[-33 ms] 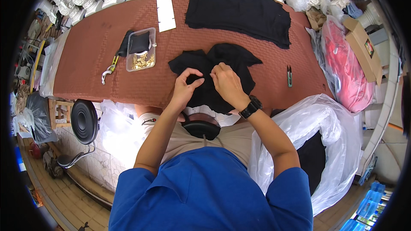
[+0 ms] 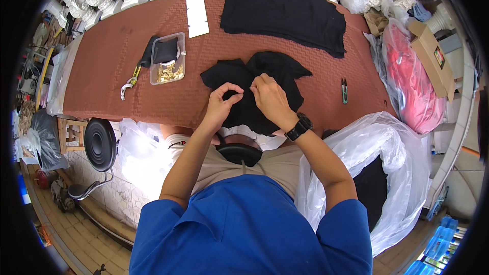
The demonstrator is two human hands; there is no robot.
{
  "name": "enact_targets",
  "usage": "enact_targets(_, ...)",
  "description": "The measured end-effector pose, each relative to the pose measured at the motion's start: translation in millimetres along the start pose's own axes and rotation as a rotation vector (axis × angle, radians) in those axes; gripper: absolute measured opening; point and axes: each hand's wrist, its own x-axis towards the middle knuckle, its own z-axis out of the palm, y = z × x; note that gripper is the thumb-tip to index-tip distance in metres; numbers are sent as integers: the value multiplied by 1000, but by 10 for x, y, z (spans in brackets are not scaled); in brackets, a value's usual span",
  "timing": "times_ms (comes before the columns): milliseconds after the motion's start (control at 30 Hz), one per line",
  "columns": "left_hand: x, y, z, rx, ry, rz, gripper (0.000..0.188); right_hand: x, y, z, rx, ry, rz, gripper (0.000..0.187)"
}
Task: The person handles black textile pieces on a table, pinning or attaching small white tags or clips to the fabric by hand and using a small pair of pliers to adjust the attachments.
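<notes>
A black piece of cloth (image 2: 275, 66), bunched and folded, lies at the table's near edge under both hands. Over its middle, my left hand (image 2: 219, 104) has thumb and index finger bent into a ring, tips close together in a pinch. Just to the right, my right hand (image 2: 270, 97) is closed, its fingertips drawn together low against the cloth. Anything small between the fingertips of either hand is too hidden to make out. To the left stands a clear plastic box (image 2: 153, 82) with small gold-coloured metal pieces (image 2: 169, 74) and a black item inside.
Thread snips (image 2: 345, 91) lie to the right, a yellow cutter knife (image 2: 134, 77) to the left. Further back on the brown-covered table (image 2: 117, 46) are a white card (image 2: 197, 16) and folded black fabric (image 2: 285, 18). A clear plastic bag (image 2: 407, 173) holding black cloth sits by my right side.
My left fingertips have shifted very slightly to the right, and my right hand has edged a little. The cloth and other things stay as they were.
</notes>
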Motion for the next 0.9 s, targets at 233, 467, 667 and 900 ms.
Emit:
enact_targets(233,-3,60,41,6,70,-166,30,-60,118,-95,56,-117,86,20)
enact_targets(467,15,76,121,51,117,-159,29,-85,38,24,159,-107,178,23)
enact_targets(667,42,-38,108,132,80,11,24,-90,47,165,162,60,108,13)
enact_targets(900,42,-32,115,130,87,-23,25,-52,8,139,147,107,59,7)
